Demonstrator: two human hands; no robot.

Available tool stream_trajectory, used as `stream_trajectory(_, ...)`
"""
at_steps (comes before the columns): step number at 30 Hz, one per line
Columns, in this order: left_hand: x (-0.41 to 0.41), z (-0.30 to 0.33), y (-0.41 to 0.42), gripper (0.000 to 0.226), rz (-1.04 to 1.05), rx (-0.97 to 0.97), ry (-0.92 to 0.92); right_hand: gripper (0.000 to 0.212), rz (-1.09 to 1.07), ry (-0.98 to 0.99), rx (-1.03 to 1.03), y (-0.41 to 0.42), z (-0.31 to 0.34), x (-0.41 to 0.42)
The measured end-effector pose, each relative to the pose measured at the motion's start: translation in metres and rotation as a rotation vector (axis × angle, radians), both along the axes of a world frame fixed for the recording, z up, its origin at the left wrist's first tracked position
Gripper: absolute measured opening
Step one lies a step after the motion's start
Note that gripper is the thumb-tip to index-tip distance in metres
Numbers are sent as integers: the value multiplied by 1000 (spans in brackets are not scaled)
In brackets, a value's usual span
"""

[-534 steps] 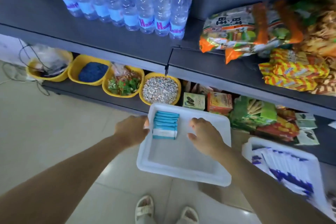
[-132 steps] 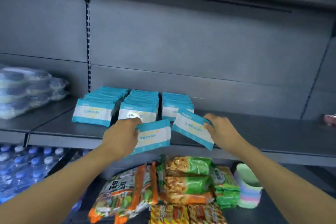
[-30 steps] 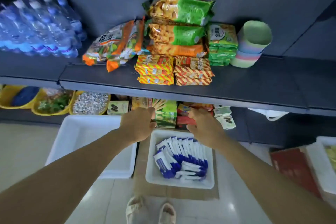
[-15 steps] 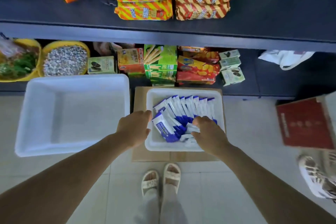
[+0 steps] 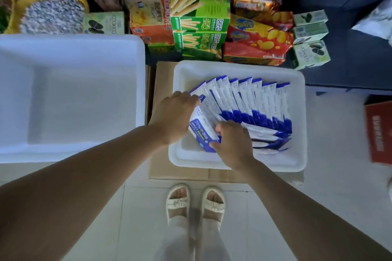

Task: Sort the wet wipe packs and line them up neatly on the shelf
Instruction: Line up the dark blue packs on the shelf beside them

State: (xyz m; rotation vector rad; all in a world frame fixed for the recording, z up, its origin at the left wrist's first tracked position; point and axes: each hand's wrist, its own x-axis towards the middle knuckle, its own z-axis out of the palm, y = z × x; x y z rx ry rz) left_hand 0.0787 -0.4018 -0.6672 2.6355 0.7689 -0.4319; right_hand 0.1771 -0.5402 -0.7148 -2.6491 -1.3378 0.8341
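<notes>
Since half a second ago, the front white-and-blue wet wipe pack in the small white plastic tray is now pinched between left hand and right hand fingers, so another batch is judged ready for lifting

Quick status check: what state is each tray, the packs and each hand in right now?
Left tray: empty, on the floor.
Right tray: holds blue-and-white packs.
Packs: leaning in a fanned row; a few lie flat.
Front pack: gripped by both hands.
Left hand: gripping the front pack.
Right hand: gripping the front pack.
</notes>
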Motion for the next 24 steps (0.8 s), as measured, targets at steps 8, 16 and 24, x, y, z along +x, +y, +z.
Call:
stream_trajectory(8, 1, -23, 2, 49, -16, -4, -54, 46, 97, -240, 154, 5, -25, -9)
stream_trajectory(16, 4, -21, 7, 50, -2, 7, -36, 25, -158, 162, 296, -10, -9, 19)
stream_trajectory(24, 9, -31, 6, 57, -45, 69, 59, 15, -304, 223, 432, -15, 19, 53)
